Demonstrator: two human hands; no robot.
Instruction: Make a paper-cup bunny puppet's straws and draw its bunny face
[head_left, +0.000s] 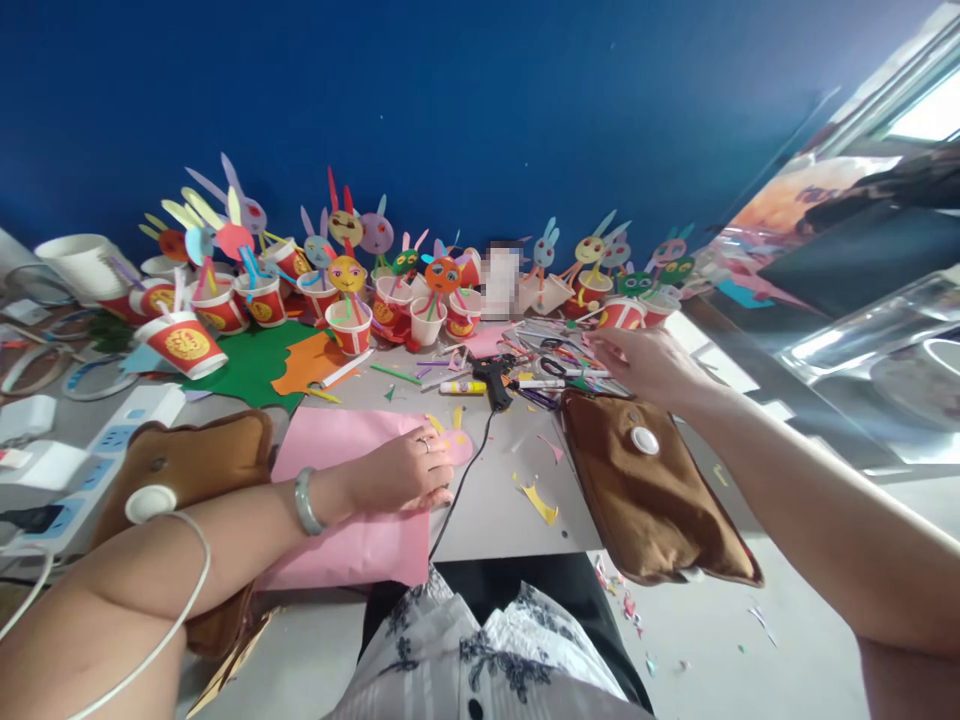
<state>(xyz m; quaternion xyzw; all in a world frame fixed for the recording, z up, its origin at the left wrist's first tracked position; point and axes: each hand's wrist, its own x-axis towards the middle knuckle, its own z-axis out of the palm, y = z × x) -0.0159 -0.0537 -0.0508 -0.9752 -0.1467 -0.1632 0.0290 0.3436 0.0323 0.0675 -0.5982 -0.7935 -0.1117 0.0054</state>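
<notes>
My left hand (409,470), with a ring and a bangle, has its fingers curled at the right edge of a pink paper sheet (337,540). A pink paper rabbit head with yellow ears (455,442) lies against its fingers; whether they grip it I cannot make out. My right hand (641,362) reaches over the right end of a pile of pens and scissors (551,360), fingers bent downward; their tips blend into the pile. A black glue gun (495,382) lies between the hands, its cord running toward the table's front edge.
Red and white paper cups (349,328) with paper rabbits stand along the blue wall. Brown warmer pouches lie at left (202,450) and right (652,490). A power strip (112,460) is at far left. Green paper (251,365), orange paper (311,362) and yellow scraps (540,505) lie about.
</notes>
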